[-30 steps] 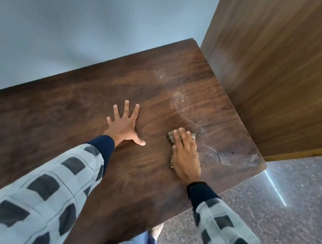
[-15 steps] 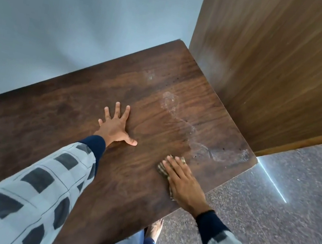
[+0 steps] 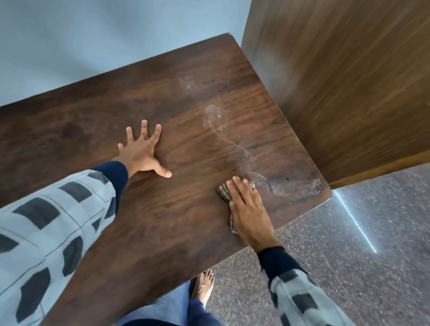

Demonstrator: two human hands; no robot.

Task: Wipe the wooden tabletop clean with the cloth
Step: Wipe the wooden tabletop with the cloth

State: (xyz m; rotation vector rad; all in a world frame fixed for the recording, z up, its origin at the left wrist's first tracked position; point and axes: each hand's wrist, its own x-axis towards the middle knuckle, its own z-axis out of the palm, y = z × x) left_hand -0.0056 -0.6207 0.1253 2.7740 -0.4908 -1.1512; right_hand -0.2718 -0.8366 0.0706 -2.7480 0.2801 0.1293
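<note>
A dark wooden tabletop fills the middle of the view. My right hand lies flat on a small brownish striped cloth and presses it onto the wood near the table's right edge. Only the cloth's edges show beside and under the hand. A pale smear runs from the table's back part down to a whitish patch at the right corner, just beyond my fingertips. My left hand rests flat on the table with fingers spread, holding nothing.
A tall wooden panel stands against the table's right side. A pale blue wall runs behind the table. Speckled floor lies to the right, and my bare foot shows below the table's front edge.
My right hand drew the cloth back toward the front edge, then pushed it forward again toward the whitish patch. My left hand stayed planted on the table.
</note>
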